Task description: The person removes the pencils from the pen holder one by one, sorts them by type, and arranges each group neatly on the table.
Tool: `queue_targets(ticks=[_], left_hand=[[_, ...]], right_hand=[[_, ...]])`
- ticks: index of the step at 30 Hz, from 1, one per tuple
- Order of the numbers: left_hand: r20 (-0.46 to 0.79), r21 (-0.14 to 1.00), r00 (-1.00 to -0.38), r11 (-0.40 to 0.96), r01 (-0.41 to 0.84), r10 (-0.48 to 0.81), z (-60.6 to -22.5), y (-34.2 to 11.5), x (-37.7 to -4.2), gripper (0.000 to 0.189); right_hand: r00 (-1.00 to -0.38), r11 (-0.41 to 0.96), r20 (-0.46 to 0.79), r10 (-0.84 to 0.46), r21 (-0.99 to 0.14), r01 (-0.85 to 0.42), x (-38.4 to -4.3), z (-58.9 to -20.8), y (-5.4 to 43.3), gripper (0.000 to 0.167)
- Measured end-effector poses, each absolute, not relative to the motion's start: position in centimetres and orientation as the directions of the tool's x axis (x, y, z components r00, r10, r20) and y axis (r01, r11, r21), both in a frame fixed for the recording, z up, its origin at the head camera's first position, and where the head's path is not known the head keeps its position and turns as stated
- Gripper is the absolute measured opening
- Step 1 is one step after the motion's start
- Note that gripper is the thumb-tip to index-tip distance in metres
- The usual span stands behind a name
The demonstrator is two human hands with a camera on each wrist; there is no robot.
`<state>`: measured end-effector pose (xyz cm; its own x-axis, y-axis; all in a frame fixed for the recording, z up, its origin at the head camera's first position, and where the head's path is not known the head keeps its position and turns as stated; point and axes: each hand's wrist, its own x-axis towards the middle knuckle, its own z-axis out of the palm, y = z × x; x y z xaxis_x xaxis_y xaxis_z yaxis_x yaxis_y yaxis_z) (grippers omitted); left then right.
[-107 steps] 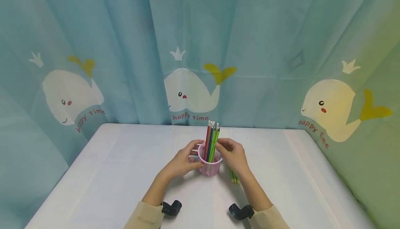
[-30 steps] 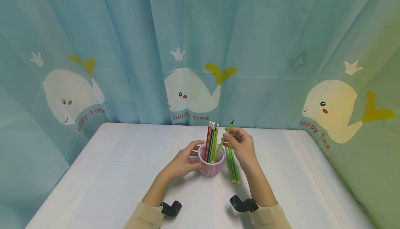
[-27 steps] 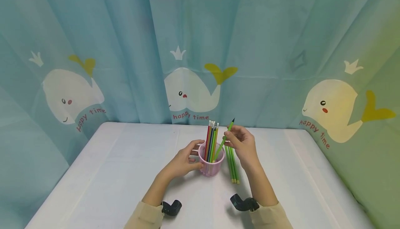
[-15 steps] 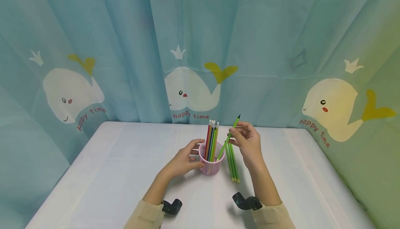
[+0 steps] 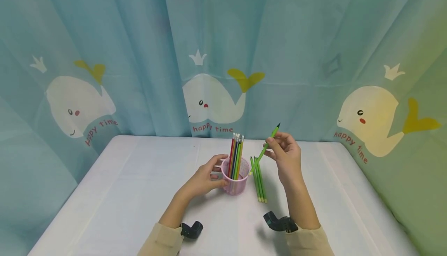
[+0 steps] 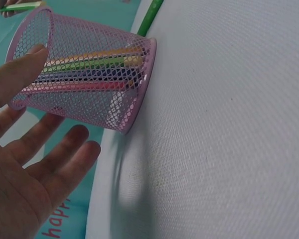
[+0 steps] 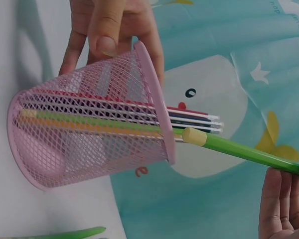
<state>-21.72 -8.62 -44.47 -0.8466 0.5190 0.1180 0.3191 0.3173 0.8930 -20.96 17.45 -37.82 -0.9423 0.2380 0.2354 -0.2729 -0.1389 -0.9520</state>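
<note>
A pink mesh pencil cup [image 5: 234, 188] stands on the table with several coloured pencils [image 5: 235, 157] leaning inside it. My left hand [image 5: 204, 179] holds the cup from the left, thumb at the rim and fingers around the far side. Thumb and fingers of my right hand [image 5: 289, 156] pinch a green pencil [image 5: 264, 152], black point up. Its pale end [image 7: 194, 136] is near the cup's rim in the right wrist view. Three green pencils [image 5: 259, 184] lie side by side on the table, right of the cup.
The white table [image 5: 139, 194] reaches back to a blue curtain [image 5: 297, 54] printed with whales. A dark curved wrist mount [image 5: 192, 230] sits at the left wrist, and a similar mount [image 5: 279, 222] at the right one.
The right hand has moved right and upward, drawing the green pencil out of the cup. The left hand and the cup keep their place.
</note>
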Motion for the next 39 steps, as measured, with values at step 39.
queue_targets(ticks=[39], left_hand=[[0.112, 0.893, -0.850, 0.323, 0.313, 0.515, -44.6, -8.6, -21.7, 0.076]], right_hand=[[-0.939, 0.193, 0.212, 0.271, -0.968, -0.162, -21.9, -39.6, 19.9, 0.029]])
